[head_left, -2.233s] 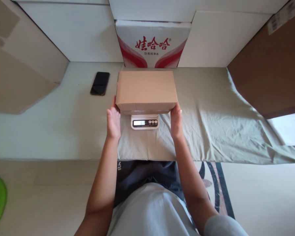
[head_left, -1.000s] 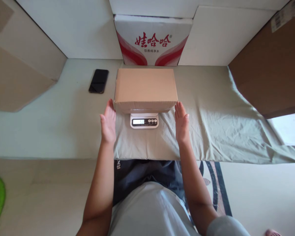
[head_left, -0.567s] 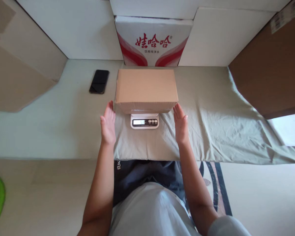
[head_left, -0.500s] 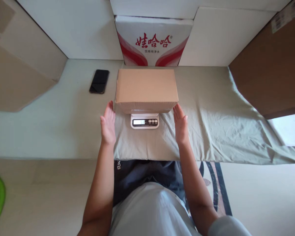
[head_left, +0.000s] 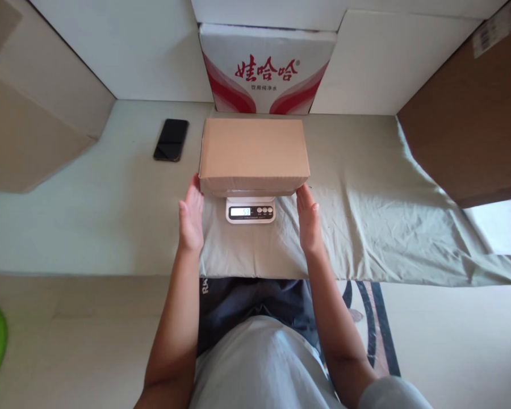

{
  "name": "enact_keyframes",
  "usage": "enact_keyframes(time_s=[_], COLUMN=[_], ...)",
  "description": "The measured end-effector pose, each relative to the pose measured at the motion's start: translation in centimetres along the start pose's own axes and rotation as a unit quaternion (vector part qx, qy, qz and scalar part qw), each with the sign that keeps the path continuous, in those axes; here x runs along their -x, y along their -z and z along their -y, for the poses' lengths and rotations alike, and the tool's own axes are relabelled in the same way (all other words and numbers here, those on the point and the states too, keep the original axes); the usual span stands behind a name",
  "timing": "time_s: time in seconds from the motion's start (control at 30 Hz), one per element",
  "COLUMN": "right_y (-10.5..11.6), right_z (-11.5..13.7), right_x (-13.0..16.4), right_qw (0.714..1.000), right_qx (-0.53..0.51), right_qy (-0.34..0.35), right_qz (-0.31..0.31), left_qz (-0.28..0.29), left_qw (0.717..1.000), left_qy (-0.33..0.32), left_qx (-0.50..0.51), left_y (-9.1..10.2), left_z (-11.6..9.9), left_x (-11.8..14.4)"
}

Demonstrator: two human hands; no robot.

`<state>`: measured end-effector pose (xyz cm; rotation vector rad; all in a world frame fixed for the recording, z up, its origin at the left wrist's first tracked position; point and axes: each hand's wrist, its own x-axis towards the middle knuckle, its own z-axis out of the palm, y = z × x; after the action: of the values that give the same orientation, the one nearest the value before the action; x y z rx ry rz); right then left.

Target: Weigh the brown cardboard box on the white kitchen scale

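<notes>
Cardboard box sits on digital scale, hiding most of it, mid-width of the cloth-covered surface. Left hand and right hand spread flat by box's front corners; contact unclear. Smartphone and Wahaha water carton lie toward back edge.

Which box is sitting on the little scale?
The small brown box between the left hand and right hand. The red-and-white box behind it, big left box and big right box aren't on the scale.

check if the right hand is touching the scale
Apart: the head view shows a strip of cloth between the right hand and the scale.
</notes>
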<state>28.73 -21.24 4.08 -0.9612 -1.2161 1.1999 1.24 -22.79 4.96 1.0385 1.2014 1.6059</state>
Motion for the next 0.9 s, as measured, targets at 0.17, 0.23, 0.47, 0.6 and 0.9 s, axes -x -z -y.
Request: enact_keyframes(time_s=[0.17,0.23,0.47,0.6,0.9], right_y=[0.0,0.0,-0.1,-0.1,-0.3], right_z=[-0.3,-0.3,-0.8,-1.1,-1.4], right_x=[0.0,0.0,0.0,0.0,-0.6], right_qw=[1.000,1.000,0.999,1.000,0.999], right_qx=[0.008,0.013,0.029,0.012,0.027], right_qy=[0.008,0.009,0.018,0.017,0.018], right_qz=[0.003,0.005,0.000,0.003,0.003], left_qz=[-0.008,-0.004,0.001,0.002,0.029], left_qw=[1.000,1.000,1.000,1.000,0.999], left_qy=[0.006,0.002,0.005,0.006,-0.002], left_qx=[0.007,0.007,0.004,0.006,0.014], left_y=[-0.4,-0.5,-1.1,-1.4,-1.7], left_z=[0.3,0.5,0.3,0.3,0.3], left_x=[0.1,0.2,0.2,0.1,-0.4])
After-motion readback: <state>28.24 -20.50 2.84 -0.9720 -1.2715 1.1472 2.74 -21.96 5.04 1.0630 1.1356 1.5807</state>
